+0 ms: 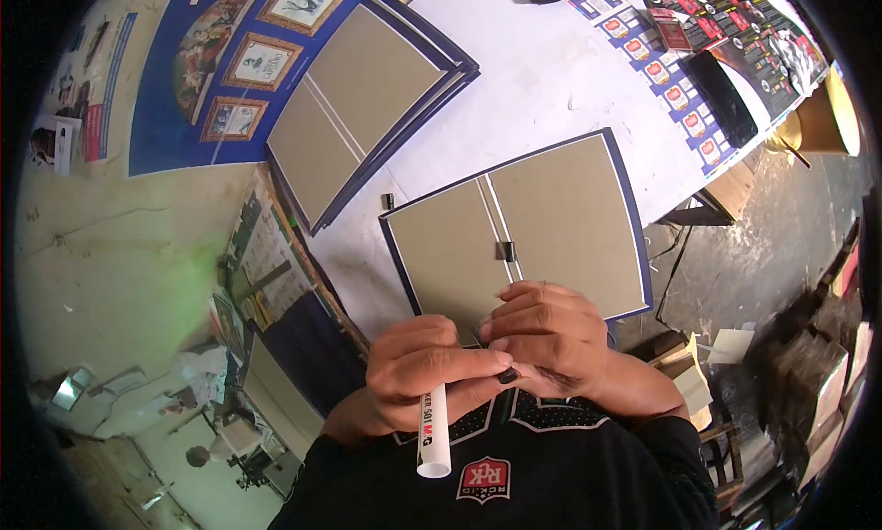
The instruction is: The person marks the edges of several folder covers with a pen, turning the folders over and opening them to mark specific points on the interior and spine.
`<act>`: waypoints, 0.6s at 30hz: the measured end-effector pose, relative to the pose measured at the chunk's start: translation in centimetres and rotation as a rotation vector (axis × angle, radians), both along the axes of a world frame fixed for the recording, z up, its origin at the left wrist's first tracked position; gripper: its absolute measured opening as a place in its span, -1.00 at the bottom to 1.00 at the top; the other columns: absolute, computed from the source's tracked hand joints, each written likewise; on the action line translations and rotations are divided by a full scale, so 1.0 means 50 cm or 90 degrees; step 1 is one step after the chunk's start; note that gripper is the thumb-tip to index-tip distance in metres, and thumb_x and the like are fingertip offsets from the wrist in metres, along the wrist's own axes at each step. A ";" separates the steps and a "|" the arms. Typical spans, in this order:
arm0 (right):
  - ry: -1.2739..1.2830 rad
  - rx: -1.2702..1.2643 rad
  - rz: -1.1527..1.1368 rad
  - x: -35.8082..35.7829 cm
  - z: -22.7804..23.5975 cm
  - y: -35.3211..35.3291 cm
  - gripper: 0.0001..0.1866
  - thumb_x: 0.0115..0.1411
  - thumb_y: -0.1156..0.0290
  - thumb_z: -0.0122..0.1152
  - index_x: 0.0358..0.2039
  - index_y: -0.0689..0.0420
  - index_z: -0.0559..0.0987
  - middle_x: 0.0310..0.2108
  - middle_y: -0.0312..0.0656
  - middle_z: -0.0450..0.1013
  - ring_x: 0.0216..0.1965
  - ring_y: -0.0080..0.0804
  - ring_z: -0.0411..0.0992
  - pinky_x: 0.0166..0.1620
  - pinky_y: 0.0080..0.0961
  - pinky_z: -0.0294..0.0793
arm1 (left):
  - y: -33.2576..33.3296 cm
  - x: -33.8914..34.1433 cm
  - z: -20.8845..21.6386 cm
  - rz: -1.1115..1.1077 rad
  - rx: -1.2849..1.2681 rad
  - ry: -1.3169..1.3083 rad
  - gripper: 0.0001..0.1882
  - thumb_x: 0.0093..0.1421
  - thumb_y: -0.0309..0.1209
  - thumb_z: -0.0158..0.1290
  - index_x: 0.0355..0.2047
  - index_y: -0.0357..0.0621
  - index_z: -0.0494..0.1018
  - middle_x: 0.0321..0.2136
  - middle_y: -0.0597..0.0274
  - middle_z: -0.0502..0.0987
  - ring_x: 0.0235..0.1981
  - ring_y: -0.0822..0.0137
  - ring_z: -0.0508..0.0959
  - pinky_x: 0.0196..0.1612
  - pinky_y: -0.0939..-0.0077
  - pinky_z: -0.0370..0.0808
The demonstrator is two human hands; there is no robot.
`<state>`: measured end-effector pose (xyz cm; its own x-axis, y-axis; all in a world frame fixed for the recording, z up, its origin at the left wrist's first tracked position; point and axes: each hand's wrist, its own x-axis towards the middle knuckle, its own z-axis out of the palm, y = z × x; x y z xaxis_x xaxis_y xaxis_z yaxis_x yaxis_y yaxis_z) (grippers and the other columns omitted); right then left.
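Note:
My left hand is closed around a white marker, whose blunt end points down toward my chest. My right hand is closed beside it, its fingertips meeting those of the left. A small black piece shows at the meeting fingertips; what it is I cannot make out. Just beyond the hands lies an open board cover, beige inside with a dark blue border and a spine strip down the middle. On that spine sits a small dark metal piece.
A stack of similar board covers lies at the far left of the white table. Beside the open cover is a small black cylinder. Printed sheets, a black phone-like slab and a red pack lie at far right.

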<state>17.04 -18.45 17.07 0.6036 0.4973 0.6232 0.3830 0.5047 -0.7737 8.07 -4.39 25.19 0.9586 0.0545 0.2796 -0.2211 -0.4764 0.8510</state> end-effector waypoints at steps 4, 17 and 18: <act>-0.015 0.000 0.004 0.003 0.001 0.000 -0.77 0.08 0.35 0.34 -0.32 0.15 0.51 -0.39 -0.11 0.54 -0.37 -0.27 0.56 -0.17 -0.23 0.55 | -0.001 0.002 -0.001 -0.002 -0.001 -0.016 -0.67 -0.18 -0.57 0.35 -0.33 -0.24 0.57 -0.77 0.34 0.33 -0.80 0.44 0.26 -0.72 0.55 0.09; -0.041 -0.016 -0.019 0.012 0.007 -0.003 -0.77 0.07 0.35 0.34 -0.33 0.15 0.49 -0.38 -0.08 0.54 -0.38 -0.23 0.55 -0.18 -0.22 0.55 | -0.001 0.008 0.006 -0.003 -0.022 0.018 -0.62 -0.18 -0.55 0.37 -0.28 -0.24 0.56 -0.77 0.36 0.32 -0.78 0.48 0.29 -0.72 0.56 0.10; -0.042 -0.016 -0.019 0.015 0.010 -0.006 -0.77 0.07 0.35 0.34 -0.33 0.15 0.49 -0.38 -0.08 0.54 -0.38 -0.23 0.55 -0.18 -0.22 0.55 | -0.002 0.008 0.008 0.006 -0.027 0.033 -0.61 -0.18 -0.56 0.37 -0.27 -0.25 0.55 -0.75 0.34 0.35 -0.77 0.48 0.30 -0.72 0.57 0.11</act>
